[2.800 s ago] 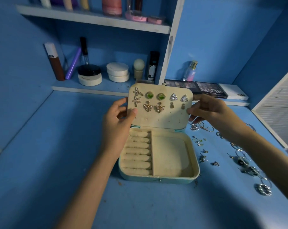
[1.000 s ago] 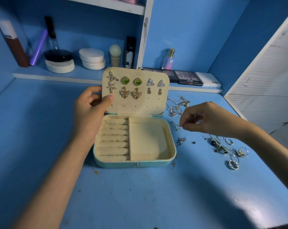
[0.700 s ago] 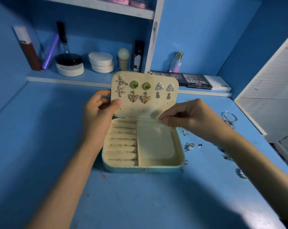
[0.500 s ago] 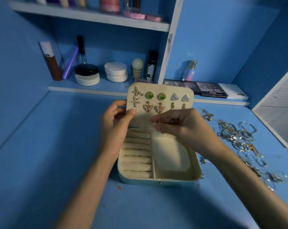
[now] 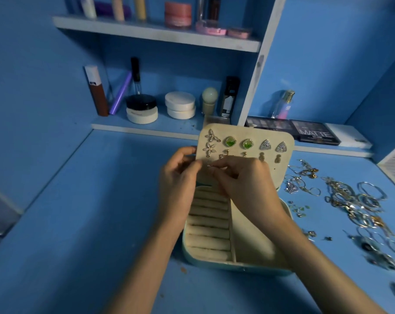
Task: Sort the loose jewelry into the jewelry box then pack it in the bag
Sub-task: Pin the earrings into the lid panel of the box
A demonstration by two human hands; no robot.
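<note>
Since half a second ago the right hand [image 5: 244,186] has slid left across the lid [image 5: 280,171] and now meets the left hand [image 5: 177,177] at the lid's lower left corner, covering most of the second row of pinned earrings. From my station I see the right fingers [image 5: 223,167] curled in a pinch on a small stud [image 5: 209,165], held against the cream lining of the lid. The left fingers are wrapped behind the lid's left edge with the thumb [image 5: 195,165] pressed on its front, gripping it upright.

I see the jewelry box [image 5: 214,265] standing open on the blue worktop [image 5: 90,223], its ring rolls [image 5: 209,223] on the left side and an open compartment [image 5: 246,243] on the right, partly hidden by the right forearm. A pair of green earrings [image 5: 230,141] sits in the lid's top row, between star-shaped and triangular ones. To the right of the box, the loose jewelry [image 5: 355,200] lies spread over the worktop: rings, hoops and chains, with a few tiny pieces nearer the box. Cosmetics stand on the shelves behind.
</note>
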